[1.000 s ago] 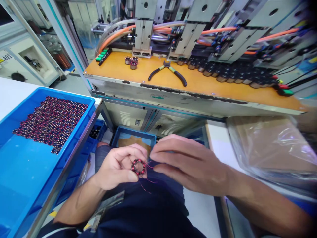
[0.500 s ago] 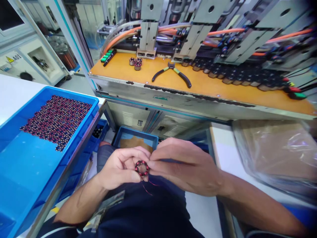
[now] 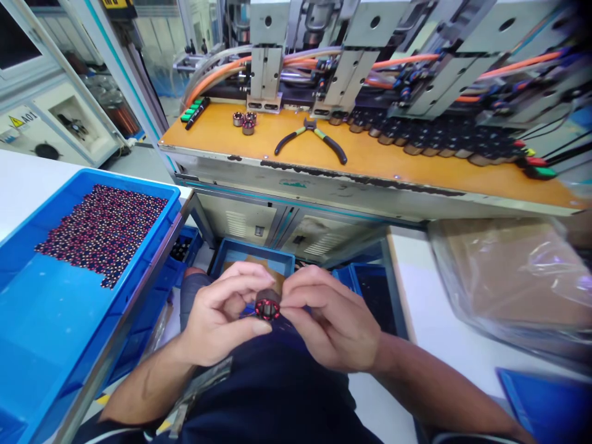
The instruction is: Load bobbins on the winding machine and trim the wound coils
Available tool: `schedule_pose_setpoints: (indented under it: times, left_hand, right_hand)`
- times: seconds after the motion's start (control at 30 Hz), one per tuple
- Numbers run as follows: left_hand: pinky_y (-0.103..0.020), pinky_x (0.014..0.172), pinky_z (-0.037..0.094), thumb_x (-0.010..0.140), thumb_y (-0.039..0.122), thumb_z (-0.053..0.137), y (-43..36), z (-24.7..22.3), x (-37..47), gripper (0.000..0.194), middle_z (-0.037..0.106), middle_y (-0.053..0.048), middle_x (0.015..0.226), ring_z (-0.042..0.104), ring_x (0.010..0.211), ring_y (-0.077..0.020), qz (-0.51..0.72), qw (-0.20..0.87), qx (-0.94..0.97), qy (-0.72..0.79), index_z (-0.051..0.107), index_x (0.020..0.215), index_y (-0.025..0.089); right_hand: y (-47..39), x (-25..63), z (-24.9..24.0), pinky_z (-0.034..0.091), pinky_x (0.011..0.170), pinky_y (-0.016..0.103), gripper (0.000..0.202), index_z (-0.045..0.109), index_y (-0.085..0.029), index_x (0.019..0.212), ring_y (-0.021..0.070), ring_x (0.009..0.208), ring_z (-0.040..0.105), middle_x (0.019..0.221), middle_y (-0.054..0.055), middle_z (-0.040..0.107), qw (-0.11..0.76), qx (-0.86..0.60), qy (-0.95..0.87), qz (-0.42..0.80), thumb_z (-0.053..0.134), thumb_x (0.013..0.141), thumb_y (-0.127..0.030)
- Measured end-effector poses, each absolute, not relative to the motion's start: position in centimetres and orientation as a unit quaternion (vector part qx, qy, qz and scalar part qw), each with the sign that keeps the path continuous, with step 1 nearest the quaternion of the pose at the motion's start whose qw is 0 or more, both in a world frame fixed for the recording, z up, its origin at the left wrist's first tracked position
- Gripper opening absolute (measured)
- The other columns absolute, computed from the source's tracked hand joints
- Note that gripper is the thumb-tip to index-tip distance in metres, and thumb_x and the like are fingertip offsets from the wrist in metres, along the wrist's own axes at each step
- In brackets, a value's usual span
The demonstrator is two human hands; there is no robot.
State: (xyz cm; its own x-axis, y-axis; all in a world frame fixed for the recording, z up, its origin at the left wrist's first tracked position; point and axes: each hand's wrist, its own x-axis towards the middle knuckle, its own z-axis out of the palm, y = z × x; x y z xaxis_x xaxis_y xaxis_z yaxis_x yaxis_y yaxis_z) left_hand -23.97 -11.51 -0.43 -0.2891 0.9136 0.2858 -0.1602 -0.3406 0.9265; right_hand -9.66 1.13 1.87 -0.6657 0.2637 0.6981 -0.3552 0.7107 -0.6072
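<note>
A small ring-shaped motor stator (image 3: 267,305) with red wire windings is held in front of my lap, its wound opening tilted toward me. My left hand (image 3: 226,311) curves round its left side, the thumb lying below it and the fingers behind. From the other side, my right hand (image 3: 330,317) pinches the stator's right edge between thumb and fingertips. Whether a loose wire end lies in that pinch is too small to tell.
On the left, a blue tray (image 3: 41,333) holds many packed stators (image 3: 111,228). Cutting pliers (image 3: 309,129), several loose stators (image 3: 245,121), a marker (image 3: 197,115) and a row of dark-topped stators (image 3: 416,139) lie on the orange bench (image 3: 185,139). A plastic-wrapped package (image 3: 499,271) sits right.
The stator has been tipped, so its outer side wall now shows above the opening. My right hand has drawn in close, and the loose red wires below no longer show.
</note>
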Motion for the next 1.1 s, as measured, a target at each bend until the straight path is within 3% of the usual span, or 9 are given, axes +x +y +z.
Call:
schedule_pose_setpoints:
  times: [0.1,0.23,0.3,0.47,0.67,0.77,0.87,1.0,1.1]
  left_hand:
    - [-0.020,0.079,0.052,0.071,0.023,0.086,-12.0,-0.3,-24.5,0.057,0.066,-0.003,0.103,0.063,0.089,-0.0121,0.645,0.476,0.415,0.431,0.065,0.124,0.027]
    - [-0.016,0.065,0.050,0.085,0.023,0.074,-12.8,0.1,-25.0,0.024,0.067,0.000,0.077,0.063,0.068,-0.0078,0.594,0.530,0.400,0.455,0.068,0.108,0.019]
    - [-0.017,0.064,0.052,0.088,0.019,0.070,-12.9,0.2,-25.0,0.021,0.067,0.000,0.075,0.066,0.067,-0.0085,0.603,0.515,0.399,0.461,0.066,0.109,0.018]
    - [-0.020,0.066,0.058,0.090,0.010,0.064,-12.8,-0.1,-24.2,0.025,0.070,-0.003,0.084,0.071,0.072,-0.0114,0.648,0.487,0.391,0.436,0.065,0.114,0.019]
    - [-0.025,0.073,0.060,0.079,0.004,0.074,-12.3,0.1,-24.3,0.032,0.064,-0.007,0.118,0.071,0.080,-0.0114,0.694,0.418,0.444,0.383,0.071,0.104,0.023]
    - [-0.028,0.081,0.060,0.069,0.005,0.084,-12.0,0.1,-24.2,0.024,0.068,-0.009,0.113,0.071,0.089,-0.0155,0.708,0.366,0.471,0.378,0.070,0.084,0.016]
    - [-0.037,0.089,0.059,0.064,0.008,0.088,-11.9,-0.4,-23.7,0.030,0.072,-0.007,0.102,0.072,0.100,-0.0230,0.744,0.366,0.458,0.322,0.061,0.074,0.015]
    - [-0.041,0.098,0.052,0.061,0.028,0.092,-11.7,-1.5,-23.1,0.040,0.074,-0.007,0.100,0.068,0.113,-0.0264,0.758,0.469,0.385,0.241,0.064,0.088,0.018]
    - [-0.031,0.085,0.054,0.071,0.058,0.079,-11.5,-1.9,-23.4,0.053,0.073,-0.009,0.096,0.071,0.096,-0.0196,0.689,0.595,0.307,0.278,0.067,0.102,0.017]
  right_hand:
    - [1.2,-9.7,1.8,0.055,0.067,0.021,0.009,0.058,-0.013,0.091,0.0107,0.075,0.062,0.081,0.005,0.062,0.418,0.037,-0.835,0.356,0.056,0.090,-0.005]
    - [1.2,-9.4,1.7,0.055,0.066,0.023,0.008,0.059,-0.013,0.089,0.0115,0.074,0.061,0.081,0.006,0.063,0.413,0.038,-0.847,0.333,0.056,0.090,-0.006]
    - [1.1,-9.3,1.7,0.054,0.065,0.024,0.007,0.060,-0.012,0.088,0.0120,0.072,0.060,0.080,0.006,0.063,0.413,0.040,-0.851,0.322,0.058,0.090,-0.005]
    - [0.6,-9.4,1.4,0.053,0.063,0.026,0.009,0.061,-0.012,0.088,0.0128,0.070,0.059,0.079,0.007,0.063,0.433,0.025,-0.851,0.295,0.059,0.088,-0.003]
    - [0.4,-9.6,1.4,0.055,0.062,0.024,0.009,0.060,-0.012,0.090,0.0128,0.069,0.062,0.080,0.007,0.064,0.440,-0.007,-0.854,0.277,0.058,0.088,-0.004]
    - [0.6,-9.3,1.7,0.056,0.063,0.023,0.010,0.059,-0.015,0.092,0.0123,0.068,0.064,0.079,0.005,0.064,0.433,-0.001,-0.864,0.259,0.056,0.090,-0.006]
    - [0.7,-8.5,2.1,0.057,0.062,0.022,0.010,0.058,-0.017,0.094,0.0125,0.068,0.067,0.079,0.003,0.065,0.414,0.019,-0.884,0.218,0.054,0.092,-0.008]
    - [1.0,-7.3,1.9,0.059,0.060,0.022,0.010,0.059,-0.020,0.090,0.0116,0.061,0.066,0.074,0.000,0.065,0.384,0.032,-0.910,0.152,0.055,0.095,-0.013]
    - [1.1,-6.7,1.5,0.062,0.064,0.025,0.011,0.063,-0.020,0.084,0.0128,0.062,0.067,0.075,0.000,0.066,0.376,0.062,-0.914,0.141,0.059,0.093,-0.015]
